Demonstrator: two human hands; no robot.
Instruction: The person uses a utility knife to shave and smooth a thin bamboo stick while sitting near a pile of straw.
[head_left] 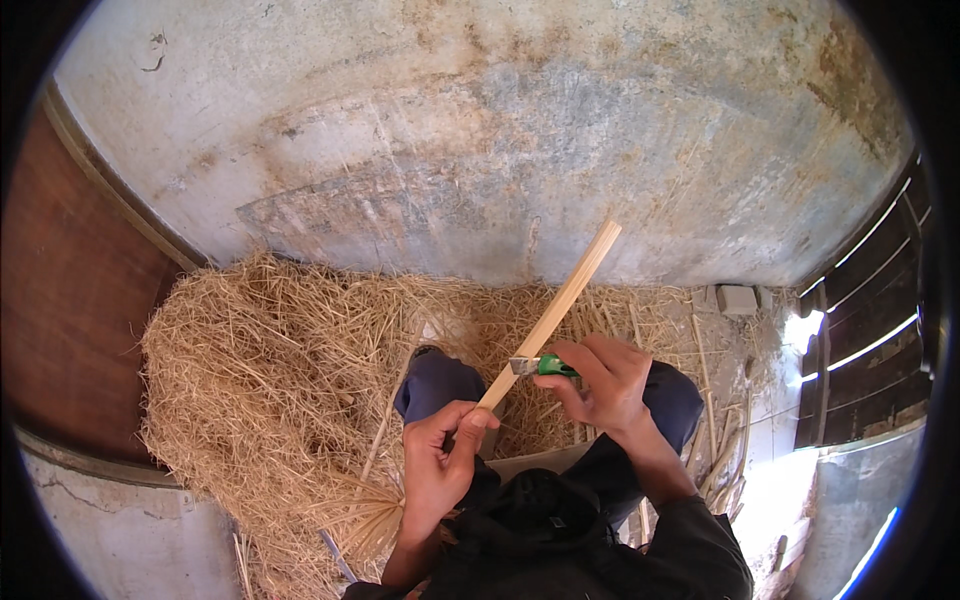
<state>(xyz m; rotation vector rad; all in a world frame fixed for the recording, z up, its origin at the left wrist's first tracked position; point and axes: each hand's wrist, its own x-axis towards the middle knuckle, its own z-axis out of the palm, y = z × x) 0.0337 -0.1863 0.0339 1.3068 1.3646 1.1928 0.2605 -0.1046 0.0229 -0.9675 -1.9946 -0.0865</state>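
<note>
A pale, straight-grained wooden stick (567, 298) slants up and to the right in front of me. My left hand (440, 460) is closed around its lower end, thumb on top. In my right hand (608, 388) is a green-handled utility knife (556, 367), gripped with the fingers curled round the handle. Its short metal blade lies across the stick, a little above my left hand. The palm side of the right hand's grip is partly hidden.
A large heap of dry straw (270, 400) lies to the left and spreads along the stained wall (500, 170). Loose sticks (705, 390) are on the right, with a grey block (737, 300) by the wall. A brown panel (75, 290) stands far left; dark slats (865, 320) close the right side.
</note>
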